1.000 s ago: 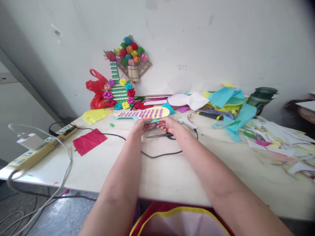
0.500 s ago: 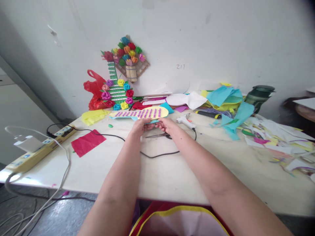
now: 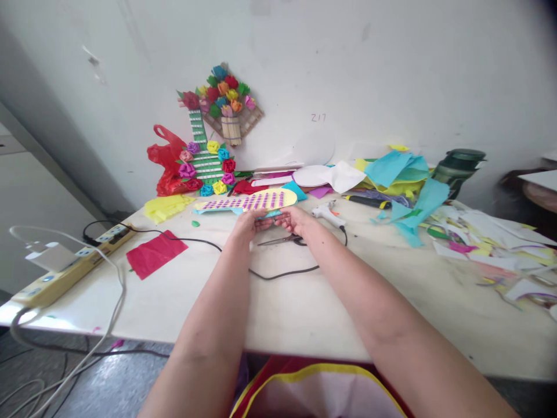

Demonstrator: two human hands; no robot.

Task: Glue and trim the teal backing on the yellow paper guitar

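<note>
1. At center frame, a left hand [image 3: 255, 222] and a right hand [image 3: 292, 222] grasp the near edge of a yellow guitar-like cutout [image 3: 276, 198], striped in purple and edged below in light blue. The fingers curl at the edge, partly hidden.
2. Just below the hands lie scissors [image 3: 278, 239], their handles partly behind the right wrist; a lowered wrist could brush them.
3. Right of center rests a glue gun [image 3: 329, 215]. Its black cord [image 3: 282, 271] loops beneath the forearms, where a snagging arm could drag the gun; uneven pressure from the fingers could crease the cutout.
4. At upper left, a stick-bundle vase [image 3: 231, 132] holds multicolored paper flowers [image 3: 223, 90]. Beside it slumps a red plastic bag [image 3: 167, 157], its contents impossible to tell.
5. At right stands a lidded green bottle [image 3: 458, 173]; what it contains cannot be made out.
</note>
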